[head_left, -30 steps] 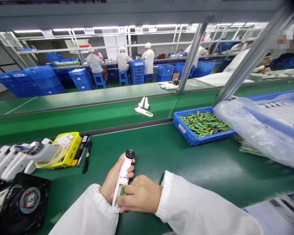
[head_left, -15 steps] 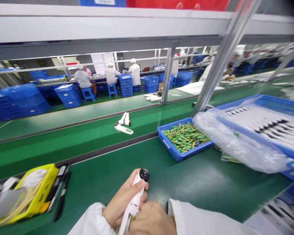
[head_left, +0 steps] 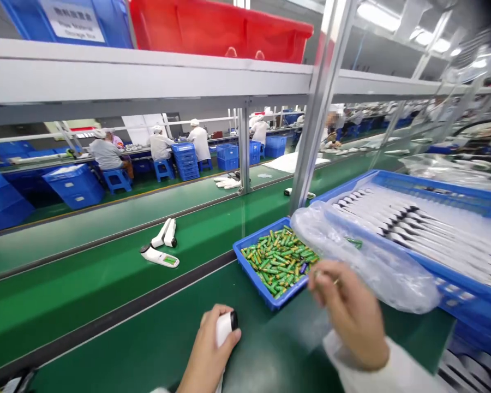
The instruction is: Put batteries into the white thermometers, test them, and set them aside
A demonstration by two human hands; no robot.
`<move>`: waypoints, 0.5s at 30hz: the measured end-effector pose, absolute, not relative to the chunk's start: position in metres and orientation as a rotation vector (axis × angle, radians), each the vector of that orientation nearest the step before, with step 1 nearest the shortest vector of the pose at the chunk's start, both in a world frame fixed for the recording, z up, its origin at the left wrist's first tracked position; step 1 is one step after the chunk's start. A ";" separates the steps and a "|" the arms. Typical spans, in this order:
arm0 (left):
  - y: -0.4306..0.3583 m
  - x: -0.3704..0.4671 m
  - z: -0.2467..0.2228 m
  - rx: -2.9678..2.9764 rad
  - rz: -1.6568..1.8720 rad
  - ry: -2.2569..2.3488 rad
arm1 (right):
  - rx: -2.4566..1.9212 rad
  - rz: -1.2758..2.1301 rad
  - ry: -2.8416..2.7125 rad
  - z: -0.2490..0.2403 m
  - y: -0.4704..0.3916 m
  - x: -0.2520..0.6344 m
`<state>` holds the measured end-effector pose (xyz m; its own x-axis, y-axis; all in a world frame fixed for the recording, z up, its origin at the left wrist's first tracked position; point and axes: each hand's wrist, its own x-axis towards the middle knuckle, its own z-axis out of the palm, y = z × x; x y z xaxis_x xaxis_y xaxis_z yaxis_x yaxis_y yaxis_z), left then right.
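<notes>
Bottom centre, my left hand (head_left: 208,346) grasps a device (head_left: 224,328) — lower right, my right hand (head_left: 354,311) nears batteries (head_left: 278,256), its hold I can't tell.

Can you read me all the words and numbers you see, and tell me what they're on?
"物料放置盒": top line of the white label on the blue box, slightly blurred.
"Raw Material": the label's middle line, blurry, my best reading.
"Storage Box": the label's bottom line.
Too small or blurred: the far red sign, stickers on the far blue crates, and any print on the green batteries.
Numbers: none I can read.
</notes>
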<state>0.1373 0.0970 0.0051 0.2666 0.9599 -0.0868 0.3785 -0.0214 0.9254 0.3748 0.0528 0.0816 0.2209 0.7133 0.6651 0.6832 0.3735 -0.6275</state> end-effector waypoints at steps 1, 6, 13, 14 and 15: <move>0.106 0.141 0.002 1.601 0.818 1.362 | -1.473 -0.122 -1.417 0.084 0.066 0.397; 0.157 0.137 -0.005 1.705 1.018 1.621 | -2.218 -0.264 -1.237 0.075 0.114 0.498; 0.277 0.007 0.006 1.673 1.128 2.125 | -2.178 -0.135 -1.254 0.016 0.133 0.570; 0.292 -0.012 0.004 1.665 1.096 2.151 | -2.144 -0.157 -1.314 0.007 0.136 0.577; 0.304 -0.027 0.002 1.676 1.064 2.157 | -2.109 -0.195 -1.361 -0.002 0.139 0.583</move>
<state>-0.0268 0.3042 0.0021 -0.3313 0.9079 0.2569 0.7564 0.0929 0.6474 0.5832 0.1387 -0.0021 0.4597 0.7753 0.4332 0.8657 -0.2822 -0.4134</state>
